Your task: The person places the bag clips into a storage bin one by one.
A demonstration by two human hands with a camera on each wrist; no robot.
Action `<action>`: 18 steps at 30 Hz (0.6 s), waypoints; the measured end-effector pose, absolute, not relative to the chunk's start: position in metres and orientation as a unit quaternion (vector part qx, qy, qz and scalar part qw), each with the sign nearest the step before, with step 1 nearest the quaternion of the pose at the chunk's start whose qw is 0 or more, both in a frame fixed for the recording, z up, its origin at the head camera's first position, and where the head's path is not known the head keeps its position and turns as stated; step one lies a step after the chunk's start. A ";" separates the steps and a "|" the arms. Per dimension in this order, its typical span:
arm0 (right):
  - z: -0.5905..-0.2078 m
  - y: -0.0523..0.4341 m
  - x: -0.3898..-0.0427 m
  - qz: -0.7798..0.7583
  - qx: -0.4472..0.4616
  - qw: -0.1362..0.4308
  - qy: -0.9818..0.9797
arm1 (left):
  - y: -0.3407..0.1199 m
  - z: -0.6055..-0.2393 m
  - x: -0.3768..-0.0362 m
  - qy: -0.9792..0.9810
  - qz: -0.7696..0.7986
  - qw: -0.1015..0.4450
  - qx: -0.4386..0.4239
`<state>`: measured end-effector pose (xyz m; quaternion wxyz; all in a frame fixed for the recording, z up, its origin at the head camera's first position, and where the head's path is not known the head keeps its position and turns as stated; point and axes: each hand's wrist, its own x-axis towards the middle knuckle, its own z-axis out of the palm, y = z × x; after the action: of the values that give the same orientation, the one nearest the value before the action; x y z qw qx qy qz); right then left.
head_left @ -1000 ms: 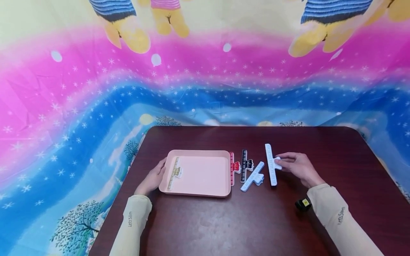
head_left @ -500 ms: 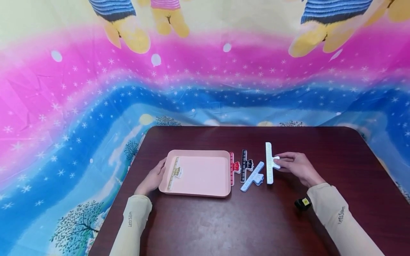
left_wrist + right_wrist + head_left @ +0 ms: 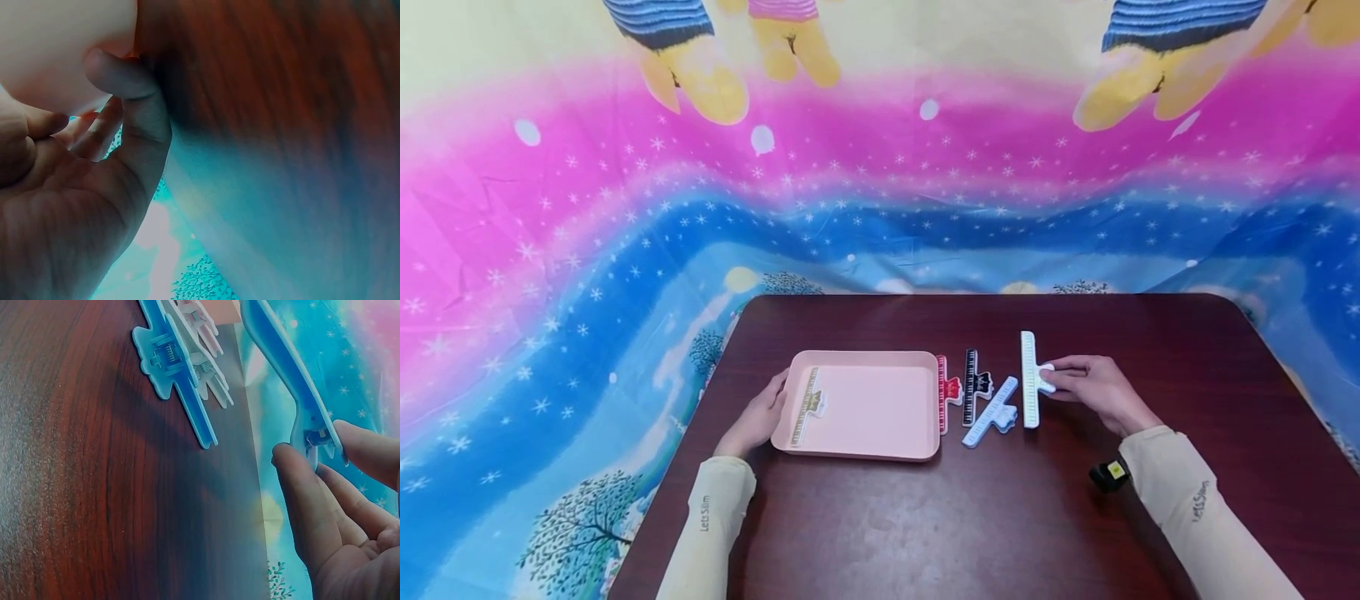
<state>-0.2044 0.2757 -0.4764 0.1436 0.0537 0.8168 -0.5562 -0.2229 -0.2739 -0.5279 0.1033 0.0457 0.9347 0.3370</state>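
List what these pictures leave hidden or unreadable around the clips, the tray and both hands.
- Head view: markings on the white clip are too small to read.
- Head view: the right hand covers that clip's grip, so the pinch is hidden there.
- Left wrist view: the pink tray is cut off by the frame edge and blurred; the left hand fills much of the frame.
- Right wrist view: the white clip's far end runs off the top edge.
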 end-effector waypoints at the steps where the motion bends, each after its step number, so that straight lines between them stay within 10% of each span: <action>1: -0.476 0.276 -0.204 -0.555 0.055 0.145 0.818 | -0.274 -0.528 -0.223 0.935 0.336 0.103 0.046; 18: -0.470 0.270 -0.205 -0.574 0.038 0.148 0.804 | -0.274 -0.530 -0.224 0.935 0.335 0.104 0.047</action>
<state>-0.2055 0.2705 -0.4699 0.1482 0.0379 0.8042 -0.5743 -0.2240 -0.2739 -0.5295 0.1044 0.0468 0.9353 0.3349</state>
